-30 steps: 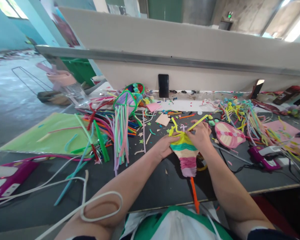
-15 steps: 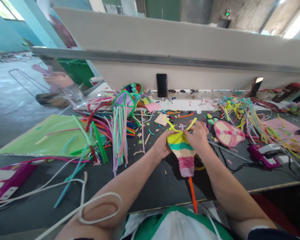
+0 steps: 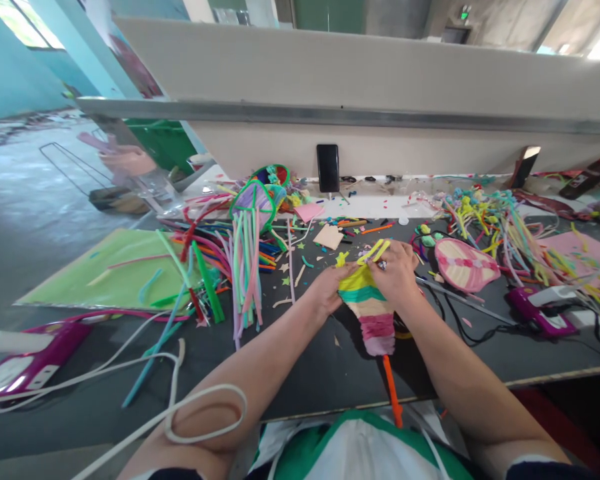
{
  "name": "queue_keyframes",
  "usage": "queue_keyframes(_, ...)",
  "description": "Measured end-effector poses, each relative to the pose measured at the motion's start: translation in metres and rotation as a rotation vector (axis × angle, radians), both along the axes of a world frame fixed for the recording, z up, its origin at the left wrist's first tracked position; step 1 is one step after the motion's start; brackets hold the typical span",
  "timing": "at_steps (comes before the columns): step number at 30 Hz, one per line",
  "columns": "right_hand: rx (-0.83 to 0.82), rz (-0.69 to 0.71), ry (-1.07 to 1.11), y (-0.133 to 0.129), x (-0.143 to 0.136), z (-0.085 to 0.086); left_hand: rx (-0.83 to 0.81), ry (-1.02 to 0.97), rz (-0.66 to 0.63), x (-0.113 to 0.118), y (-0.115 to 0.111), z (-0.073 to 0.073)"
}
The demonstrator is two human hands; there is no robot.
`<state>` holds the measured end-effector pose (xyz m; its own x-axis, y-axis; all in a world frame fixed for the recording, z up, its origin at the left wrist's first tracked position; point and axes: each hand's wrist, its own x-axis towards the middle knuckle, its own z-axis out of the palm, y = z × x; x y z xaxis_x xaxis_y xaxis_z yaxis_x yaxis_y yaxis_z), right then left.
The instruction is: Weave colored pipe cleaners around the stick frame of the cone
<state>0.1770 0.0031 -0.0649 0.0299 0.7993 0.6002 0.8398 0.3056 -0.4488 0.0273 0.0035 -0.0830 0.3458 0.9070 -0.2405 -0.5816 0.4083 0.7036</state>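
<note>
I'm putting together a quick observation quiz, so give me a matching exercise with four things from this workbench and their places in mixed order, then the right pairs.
Things:
1. Striped piece
2. Black phone
3. Green sheet
4. Orange stem

Places:
A. Lying flat on the left of the table, loose strips on top
B. Jutting from the narrow end of item 1, toward the person
C. Held between the left hand and the right hand
D. Propped upright against the pale partition

Pairs: 1-C, 2-D, 3-A, 4-B
</note>
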Motion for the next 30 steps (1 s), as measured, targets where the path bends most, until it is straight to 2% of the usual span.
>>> queue_keyframes(5,0.015,0.045,-0.088,-0.006,-0.005,0.007,0.043,0.060,0.042,0.001,-0.002,0.005)
queue_keyframes(9,0.051,-0.007,-0.087,-0.013,-0.012,0.012,0.052,0.076,0.078,0.003,-0.004,0.007)
queue_keyframes(16,0.045,-0.011,-0.031,-0.014,-0.014,0.003,0.063,0.115,0.135,0.004,-0.004,0.007)
queue_keyframes(27,-0.030,0.114,-0.134,-0.018,-0.013,0.014,0.048,0.200,0.191,0.003,-0.004,0.011)
queue_keyframes(30,-0.049,0.159,-0.101,-0.013,-0.012,0.011,0.052,0.149,0.137,0.002,-0.003,0.011)
